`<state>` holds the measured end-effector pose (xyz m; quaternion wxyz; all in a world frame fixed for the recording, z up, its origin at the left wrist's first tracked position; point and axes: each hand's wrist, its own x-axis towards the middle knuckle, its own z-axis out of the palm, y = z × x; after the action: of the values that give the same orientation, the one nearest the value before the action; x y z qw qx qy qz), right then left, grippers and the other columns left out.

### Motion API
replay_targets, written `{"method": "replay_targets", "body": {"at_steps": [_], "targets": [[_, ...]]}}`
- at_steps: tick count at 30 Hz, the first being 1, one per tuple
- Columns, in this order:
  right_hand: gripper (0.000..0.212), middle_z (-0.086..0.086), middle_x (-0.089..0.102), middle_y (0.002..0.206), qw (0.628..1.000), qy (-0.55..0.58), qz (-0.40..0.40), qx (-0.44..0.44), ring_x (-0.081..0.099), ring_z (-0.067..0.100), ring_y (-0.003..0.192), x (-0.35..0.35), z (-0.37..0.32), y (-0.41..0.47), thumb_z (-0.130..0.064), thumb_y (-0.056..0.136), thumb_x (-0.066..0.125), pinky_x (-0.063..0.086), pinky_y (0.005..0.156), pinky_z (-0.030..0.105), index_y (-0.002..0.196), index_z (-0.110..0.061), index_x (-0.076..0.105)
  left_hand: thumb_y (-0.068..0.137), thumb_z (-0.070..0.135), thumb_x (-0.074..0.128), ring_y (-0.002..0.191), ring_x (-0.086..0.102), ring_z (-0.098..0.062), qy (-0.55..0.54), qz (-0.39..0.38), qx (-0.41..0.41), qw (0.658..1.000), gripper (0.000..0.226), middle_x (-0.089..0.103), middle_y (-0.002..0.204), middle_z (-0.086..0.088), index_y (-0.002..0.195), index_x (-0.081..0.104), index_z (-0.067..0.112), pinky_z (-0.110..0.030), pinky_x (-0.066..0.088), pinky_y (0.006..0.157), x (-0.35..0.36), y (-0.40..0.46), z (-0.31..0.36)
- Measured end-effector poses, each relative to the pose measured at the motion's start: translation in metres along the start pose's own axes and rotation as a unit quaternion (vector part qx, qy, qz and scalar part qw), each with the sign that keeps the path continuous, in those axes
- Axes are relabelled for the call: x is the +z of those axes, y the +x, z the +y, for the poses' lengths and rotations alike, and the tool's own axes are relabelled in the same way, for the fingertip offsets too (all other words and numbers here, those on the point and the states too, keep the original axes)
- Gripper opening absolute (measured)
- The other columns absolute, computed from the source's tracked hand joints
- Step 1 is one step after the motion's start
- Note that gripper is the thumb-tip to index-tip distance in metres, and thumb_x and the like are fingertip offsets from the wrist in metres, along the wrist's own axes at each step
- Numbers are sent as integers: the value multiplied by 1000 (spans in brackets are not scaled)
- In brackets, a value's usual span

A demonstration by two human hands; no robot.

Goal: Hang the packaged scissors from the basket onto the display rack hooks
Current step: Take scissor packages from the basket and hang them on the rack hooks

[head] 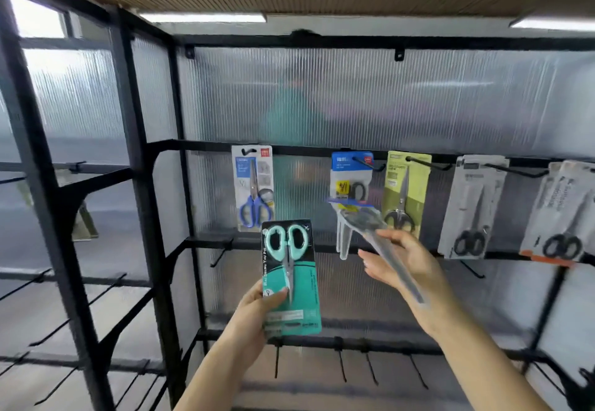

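Observation:
My left hand (257,310) grips a teal-and-black pack of mint-handled scissors (289,277), held upright in front of the rack, below the hanging blue-handled pack (253,188). My right hand (404,261) holds a clear, blurred pack of scissors (363,220), tilted with its top towards the hook (370,164) that carries a blue-topped pack (352,175). Further right hang a green pack (406,193), a grey pack (471,206) and another grey pack (561,211). The basket is out of view.
The black display rack (145,217) has a top rail with loaded hooks, a middle rail with bare hooks (471,270), and a lower rail with several bare hooks (341,365). Frosted ribbed panels back it. Side shelves with more hooks stand at the left.

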<state>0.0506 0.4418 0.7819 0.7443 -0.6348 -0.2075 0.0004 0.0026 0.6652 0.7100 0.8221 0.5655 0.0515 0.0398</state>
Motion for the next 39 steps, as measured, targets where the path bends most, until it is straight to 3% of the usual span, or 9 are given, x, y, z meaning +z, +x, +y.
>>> {"method": "replay_targets", "body": {"at_steps": [4, 7, 12, 16, 19, 24, 29, 35, 39], "targets": [[39, -9, 72, 104, 996, -89, 13, -9, 66, 11, 101, 15, 13, -13, 8, 88, 56, 51, 91, 35, 108, -26, 58, 91, 2, 52, 80, 70, -28, 17, -37, -1, 999, 19, 71, 101, -16, 107, 61, 9, -41, 59, 70, -7, 5, 8], [39, 4, 72, 103, 1000, 5, 19, 23, 67, 21, 100, 14, 15, -21, 15, 88, 41, 55, 85, 36, 106, -14, 59, 91, 4, 53, 83, 69, -29, 22, -46, -11, 999, 18, 71, 102, -15, 106, 61, 11, -44, 55, 78, -7, 11, 5], [28, 10, 73, 94, 994, 84, 58, 23, 71, 30, 85, 14, 7, -28, -29, 82, 54, 58, 62, 28, 96, -6, 63, 90, 4, 53, 85, 68, -32, 16, -57, -19, 998, 20, 70, 105, -18, 107, 61, 9, -47, 54, 79, -2, 19, 1], [13, 9, 72, 86, 996, 19, 82, -26, 71, 31, 73, 11, 9, -36, -4, 84, 59, 56, 60, 27, 97, -6, 58, 80, 8, 58, 81, 70, -31, 5, -66, -22, 998, 27, 70, 104, -19, 107, 61, 9, -40, 58, 64, 5, 26, 0], [28, 10, 70, 95, 994, 0, 92, -53, 69, 28, 68, 9, 10, -36, 7, 89, 52, 55, 58, 28, 104, -17, 57, 76, 10, 59, 81, 70, -32, 4, -67, -20, 998, 32, 70, 104, -19, 108, 61, 9, -40, 58, 67, 10, 31, 1], [47, 5, 59, 121, 990, -18, 91, -102, 70, 21, 74, 3, -5, -18, 5, 90, 52, 55, 59, 25, 114, -35, 49, 88, 4, 53, 78, 69, -30, 15, -45, -21, 999, 20, 71, 100, -17, 106, 61, 9, -43, 55, 75, 21, 36, 1], [43, -2, 67, 103, 984, 27, 128, -117, 70, 19, 67, 2, -22, 6, -9, 86, 62, 56, 56, 26, 108, -41, 42, 90, 5, 52, 76, 68, -31, 21, -27, -13, 999, 20, 71, 101, -18, 105, 62, 11, -45, 54, 74, 24, 40, 5], [20, -1, 71, 96, 978, 51, 117, -164, 67, 24, 97, 1, -28, 29, -4, 84, 63, 55, 79, 41, 100, -13, 55, 89, 3, 52, 72, 70, -27, 27, -18, 23, 999, 20, 72, 97, -16, 104, 63, 9, -37, 57, 65, 35, 45, 15], [17, -7, 73, 90, 988, 14, 89, -128, 68, 10, 90, 2, -23, 41, -6, 85, 64, 54, 79, 24, 98, -17, 61, 89, 4, 53, 70, 70, -21, 15, -27, 66, 997, 16, 73, 90, -10, 98, 64, 12, -31, 57, 59, 60, 46, 27]]}}
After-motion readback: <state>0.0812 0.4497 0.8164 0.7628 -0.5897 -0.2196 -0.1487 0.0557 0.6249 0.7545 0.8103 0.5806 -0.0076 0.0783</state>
